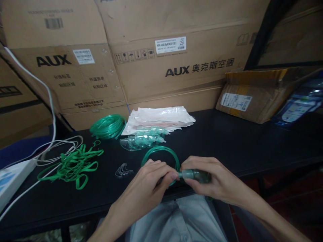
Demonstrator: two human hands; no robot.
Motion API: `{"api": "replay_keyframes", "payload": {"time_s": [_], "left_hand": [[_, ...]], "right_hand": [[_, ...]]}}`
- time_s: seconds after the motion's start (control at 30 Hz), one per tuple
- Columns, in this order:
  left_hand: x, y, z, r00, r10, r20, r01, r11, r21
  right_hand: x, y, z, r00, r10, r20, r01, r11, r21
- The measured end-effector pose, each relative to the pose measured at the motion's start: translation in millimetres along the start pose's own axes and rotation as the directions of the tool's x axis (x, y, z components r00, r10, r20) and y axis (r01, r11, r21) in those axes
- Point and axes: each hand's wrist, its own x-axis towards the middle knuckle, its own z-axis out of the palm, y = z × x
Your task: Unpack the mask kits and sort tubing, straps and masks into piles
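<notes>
Near the table's front edge, my left hand (157,176) is closed on the end of a coiled green tube (165,148), whose loop rises behind my fingers. My right hand (210,174) grips a clear green oxygen mask (199,175) with its connector pointing left. The tube end and the mask's connector meet between my two hands; how far one sits in the other is hidden by my fingers. Beyond the loop lies a stack of similar clear green masks (143,139). Left of my left hand are several thin metal strips (123,170).
Green elastic straps (75,161) lie tangled at left beside white cables and a power strip (16,181). Behind are coiled green tubing (108,126) and white pouches (161,116). A cardboard box (248,95) and a blue bottle (299,101) stand at right; large cartons (141,80) wall the back.
</notes>
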Motion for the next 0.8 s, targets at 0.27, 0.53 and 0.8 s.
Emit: {"api": "replay_keyframes", "payload": {"time_s": [0.27,0.53,0.8], "left_hand": [[0,0,-1.0,0.998,-0.021,0.061,0.02,1.0,0.012],[3,2,6.6,0.998,0.052,0.043,-0.058,0.987,0.149],[19,-2,4.1,0.962,0.254,0.095,-0.27,0.861,0.432]], "right_hand": [[-3,2,3,0.999,-0.039,0.014,0.04,0.998,-0.044],[-1,1,-2,0.997,0.082,0.004,-0.082,0.996,0.026],[1,3,-16,0.93,0.334,0.152,-0.362,0.901,0.239]]}}
